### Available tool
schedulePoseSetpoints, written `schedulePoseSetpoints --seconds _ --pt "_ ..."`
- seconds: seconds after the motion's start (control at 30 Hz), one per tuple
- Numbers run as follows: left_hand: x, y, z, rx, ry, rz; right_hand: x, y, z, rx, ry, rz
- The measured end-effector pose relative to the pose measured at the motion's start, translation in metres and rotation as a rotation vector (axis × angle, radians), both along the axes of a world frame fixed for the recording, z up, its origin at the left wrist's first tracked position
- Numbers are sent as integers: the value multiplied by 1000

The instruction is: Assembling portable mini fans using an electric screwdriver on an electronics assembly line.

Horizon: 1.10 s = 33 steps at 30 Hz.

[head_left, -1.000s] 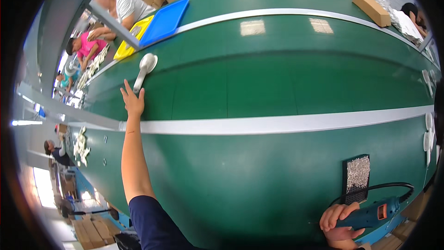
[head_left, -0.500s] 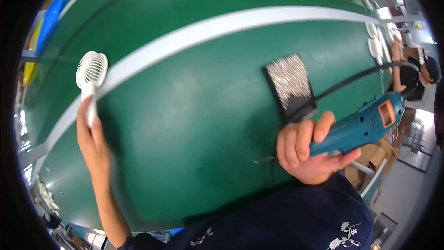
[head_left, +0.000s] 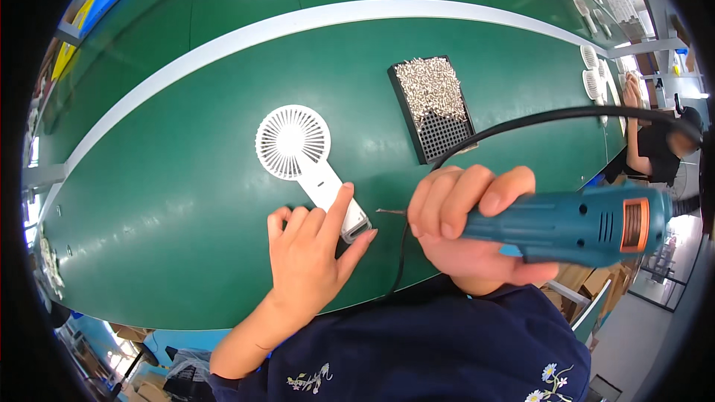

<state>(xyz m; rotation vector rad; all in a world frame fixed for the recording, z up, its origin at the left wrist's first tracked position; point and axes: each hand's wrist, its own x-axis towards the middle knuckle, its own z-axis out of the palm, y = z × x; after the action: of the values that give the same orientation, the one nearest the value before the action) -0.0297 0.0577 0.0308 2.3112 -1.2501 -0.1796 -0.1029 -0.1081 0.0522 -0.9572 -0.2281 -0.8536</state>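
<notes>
My right hand (head_left: 473, 227) is wrapped round a teal electric screwdriver (head_left: 588, 227). Its thin bit (head_left: 391, 211) points left, toward the foot of a white handheld fan (head_left: 316, 182). That fan lies on the green table with its round slotted head away from me and its handle slanting down to the right. My left hand (head_left: 309, 249) has the lower handle between index finger and thumb, the thumb at the dark end opening. Beyond the screwdriver sits a black perforated tray (head_left: 439, 138), its far part covered with many small silvery screws (head_left: 430, 85).
A black cable (head_left: 551, 113) arches from the screwdriver's rear across the table near the tray. The white strip (head_left: 313, 18) crosses the green tabletop. More white fans (head_left: 593, 83) lie at the far right, where another person (head_left: 655, 145) works. Cardboard boxes (head_left: 588, 283) stand below the right edge.
My left hand has brought the fan from the far left to the middle, in front of me. The screwdriver has turned more level, its bit now close to the fan's handle.
</notes>
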Motion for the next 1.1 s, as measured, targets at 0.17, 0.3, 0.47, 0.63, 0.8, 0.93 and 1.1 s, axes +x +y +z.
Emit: schedulePoseSetpoints --seconds 0.17,0.3,0.47,0.63,0.8,0.93,1.1 --pt "12 2 -13 -82 37 -85 6 9 -7 -206 -53 14" --pt "13 -1 -16 -137 -10 -78 16 10 -10 -254 -110 -28" --pt "12 -5 -18 -199 -22 -69 11 5 -5 -308 -44 6" --pt "11 -1 -23 -212 -27 -48 11 8 -12 -290 31 79" --pt "10 0 -25 -223 -13 -40 14 20 -18 -311 -4 13" --pt "11 -1 -21 -223 -12 -49 15 21 -9 -445 36 -16" --pt "11 1 -24 -229 -4 -37 14 16 -13 -485 26 16"
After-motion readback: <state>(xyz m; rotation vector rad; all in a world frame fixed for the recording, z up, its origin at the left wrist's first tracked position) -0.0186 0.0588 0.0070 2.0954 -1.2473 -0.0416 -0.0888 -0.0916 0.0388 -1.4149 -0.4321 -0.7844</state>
